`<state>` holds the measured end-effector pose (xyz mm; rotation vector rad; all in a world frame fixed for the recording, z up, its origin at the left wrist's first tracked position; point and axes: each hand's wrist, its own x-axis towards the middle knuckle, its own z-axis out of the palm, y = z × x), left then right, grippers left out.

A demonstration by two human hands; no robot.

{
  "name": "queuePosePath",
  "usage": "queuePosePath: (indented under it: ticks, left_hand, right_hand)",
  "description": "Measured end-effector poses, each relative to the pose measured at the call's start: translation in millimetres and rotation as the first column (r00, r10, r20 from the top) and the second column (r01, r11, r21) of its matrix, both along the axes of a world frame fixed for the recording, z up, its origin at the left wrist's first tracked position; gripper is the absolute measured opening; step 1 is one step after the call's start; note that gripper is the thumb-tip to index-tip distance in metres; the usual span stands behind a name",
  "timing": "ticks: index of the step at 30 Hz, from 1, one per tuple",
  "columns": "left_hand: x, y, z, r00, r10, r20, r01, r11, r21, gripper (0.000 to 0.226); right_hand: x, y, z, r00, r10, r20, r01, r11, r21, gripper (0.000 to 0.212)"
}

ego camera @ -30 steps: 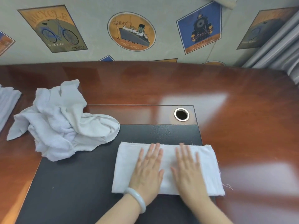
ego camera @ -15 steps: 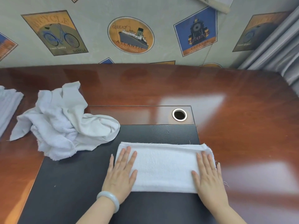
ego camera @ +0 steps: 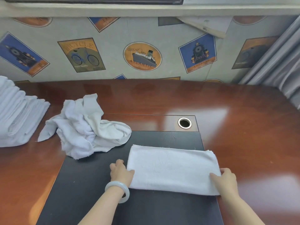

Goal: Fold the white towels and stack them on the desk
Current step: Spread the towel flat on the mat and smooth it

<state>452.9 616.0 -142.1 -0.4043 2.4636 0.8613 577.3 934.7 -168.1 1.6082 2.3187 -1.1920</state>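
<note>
A white towel (ego camera: 172, 169), folded into a long flat strip, lies on the black pad (ego camera: 90, 189) of the wooden desk (ego camera: 243, 135). My left hand (ego camera: 121, 172) grips its left short end, fingers curled under the edge. My right hand (ego camera: 225, 178) grips its right short end near the front corner. A crumpled heap of white towels (ego camera: 84, 125) sits to the left behind the pad. At the far left edge stands a stack of folded white towels (ego camera: 14, 114).
A round metal cable hole (ego camera: 184, 122) sits in the desk just behind the pad. A wall with picture wallpaper closes the far side, and grey curtains (ego camera: 279, 65) hang at the right. A pale bangle circles my left wrist.
Both hands slid apart from the towel's middle to its two short ends and now curl around the edges. The view has tilted up, showing the stack at the left.
</note>
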Motion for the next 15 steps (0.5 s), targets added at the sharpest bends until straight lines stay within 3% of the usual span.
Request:
queuePosePath:
  ticks: [4, 6, 9, 11, 15]
  left_hand:
    - [-9, -6, 11, 0.982, 0.086, 0.167, -0.123, 0.966, 0.229, 0.044]
    - [-12, -9, 16, 0.966, 0.127, 0.227, -0.210, 0.895, 0.392, 0.034]
    - [-9, -13, 38, 0.959, 0.148, 0.242, -0.263, 0.787, 0.558, 0.015]
    - [-7, -17, 52, 0.968, 0.139, 0.211, -0.242, 0.750, 0.616, 0.017]
    - [-9, -45, 90, 0.968, 0.210, 0.135, -0.246, 0.696, 0.675, 0.023]
  right_hand:
    - [-4, 5, 1, 0.953, -0.283, -0.110, 0.233, 0.913, -0.334, 0.034]
    - [-8, 7, 2, 0.931, -0.338, -0.137, 0.257, 0.874, -0.412, 0.033]
    - [-16, -4, 19, 0.919, -0.325, -0.222, 0.196, 0.868, -0.457, 0.020]
    - [-23, -16, 35, 0.912, -0.277, -0.304, 0.107, 0.874, -0.473, 0.010]
    - [-51, -44, 69, 0.874, -0.175, -0.454, -0.076, 0.873, -0.482, 0.024]
